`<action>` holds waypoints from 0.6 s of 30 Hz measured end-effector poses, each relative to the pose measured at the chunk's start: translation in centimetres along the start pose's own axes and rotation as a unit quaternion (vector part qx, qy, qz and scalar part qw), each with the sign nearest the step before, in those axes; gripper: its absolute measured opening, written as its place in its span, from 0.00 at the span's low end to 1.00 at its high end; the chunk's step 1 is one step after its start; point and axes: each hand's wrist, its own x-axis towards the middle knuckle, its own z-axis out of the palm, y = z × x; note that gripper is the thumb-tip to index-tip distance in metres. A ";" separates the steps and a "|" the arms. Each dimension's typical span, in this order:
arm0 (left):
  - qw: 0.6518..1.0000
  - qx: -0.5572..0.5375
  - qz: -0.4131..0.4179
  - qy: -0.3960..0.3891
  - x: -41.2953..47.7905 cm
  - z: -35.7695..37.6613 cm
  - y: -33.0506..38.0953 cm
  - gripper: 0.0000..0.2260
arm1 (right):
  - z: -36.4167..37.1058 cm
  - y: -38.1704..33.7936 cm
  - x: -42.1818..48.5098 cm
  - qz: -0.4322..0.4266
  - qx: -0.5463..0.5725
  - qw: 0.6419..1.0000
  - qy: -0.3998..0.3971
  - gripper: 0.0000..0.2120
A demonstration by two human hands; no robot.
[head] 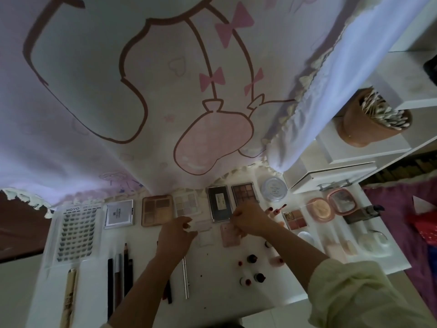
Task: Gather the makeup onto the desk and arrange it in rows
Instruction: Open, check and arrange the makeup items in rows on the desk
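We are looking at a dim, bluish-grey picture. Daylight is filtering through the curtain [142, 91] up top and making it glow pale, while the counter [212, 292] beneath is sitting in flat shade with barely any cast shadows. The left hand [176, 235] and right hand [250, 221] are showing dark and smeared by motion, their fingers blurring together. A round lid [274, 189] and a pink compact [319, 210] are catching faint glare. The wide lens is bending straight lines: the counter's sides are splaying outward, and the shelf [354, 159] at right is leaning. The corners are going soft and grainy.
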 end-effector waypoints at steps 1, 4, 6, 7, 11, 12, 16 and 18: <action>1.000 -0.010 0.000 0.025 -0.9 -0.1 0.2 0.13 | -0.4 0.1 -0.2 -0.001 -0.011 1.000 0.005 0.09; 0.998 -0.017 0.025 0.059 -3.3 0.9 1.4 0.05 | -0.1 0.3 -0.8 0.015 -0.061 0.998 -0.010 0.07; 0.999 -0.003 0.049 0.012 -4.2 2.4 2.2 0.05 | 0.9 0.3 -1.0 0.033 -0.095 0.995 -0.014 0.10; 0.998 0.004 0.058 -0.013 -4.5 3.3 2.3 0.06 | 1.5 0.4 -0.8 0.037 -0.112 0.993 -0.007 0.11; 0.997 0.011 0.041 -0.069 -4.7 5.3 2.0 0.08 | 3.3 0.7 0.0 0.055 -0.111 0.992 0.021 0.21; 0.996 0.016 0.034 -0.076 -4.8 5.5 1.5 0.08 | 3.6 0.8 0.1 0.060 -0.103 0.993 0.027 0.23; 0.995 0.031 0.023 -0.094 -5.4 6.3 0.3 0.07 | 4.2 1.5 0.3 0.085 -0.051 0.995 0.033 0.26; 0.994 0.026 0.019 -0.104 -5.5 6.4 0.1 0.07 | 4.5 1.8 0.6 0.096 -0.030 0.994 0.035 0.30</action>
